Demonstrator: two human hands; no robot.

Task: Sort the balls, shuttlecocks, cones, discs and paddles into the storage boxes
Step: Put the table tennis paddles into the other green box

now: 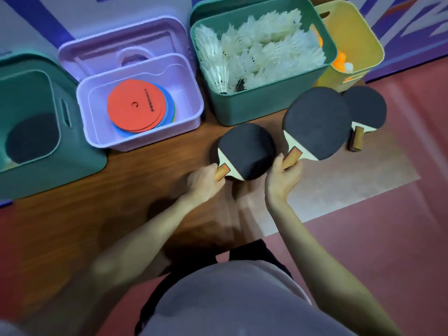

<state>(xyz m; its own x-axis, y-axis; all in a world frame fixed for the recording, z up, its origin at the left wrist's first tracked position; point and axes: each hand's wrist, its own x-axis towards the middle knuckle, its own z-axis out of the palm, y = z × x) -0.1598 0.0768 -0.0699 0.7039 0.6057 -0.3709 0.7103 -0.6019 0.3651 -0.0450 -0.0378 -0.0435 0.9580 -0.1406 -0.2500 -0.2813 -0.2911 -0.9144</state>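
At nine o'clock the dark green box (80, 141) already holds one black paddle (31, 139), so that looks like the home for the rest. Beside it the purple box (143, 139) keeps the discs (137, 109), and at twelve the teal box (261, 110) is full of shuttlecocks (257, 52). The left hand (202, 183) has its fingers wrapped round the handle of a paddle (247, 149); the right hand (282, 178) grips a second paddle (317, 122) likewise. A third paddle (368, 110) lies on the floor at two o'clock. Best to swing both leftward, blades flat, and lower them in.
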